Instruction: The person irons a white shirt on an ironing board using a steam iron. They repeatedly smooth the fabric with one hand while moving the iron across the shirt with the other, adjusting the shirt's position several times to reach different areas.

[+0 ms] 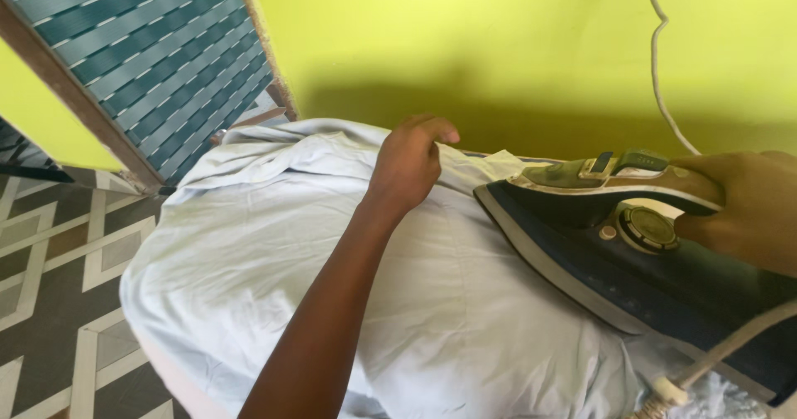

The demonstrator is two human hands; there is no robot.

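My right hand [747, 207] grips the iron [631, 261] on the shirt [465, 303]; left hand [408, 163], fingers curled, pins cloth just beside its tip. Burn risk, or scorching if it sits.

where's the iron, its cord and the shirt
dark blue steam iron [631, 278], head view, on its side body
white power cord [657, 62], head view, on the stretch against the yellow wall
pale blue cotton shirt [249, 245], head view, on the flat cloth left of the arm

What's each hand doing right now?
Left hand: fingers curled, pressing on the pale blue garment, far edge.
Right hand: closed around the handle of the dark blue iron.
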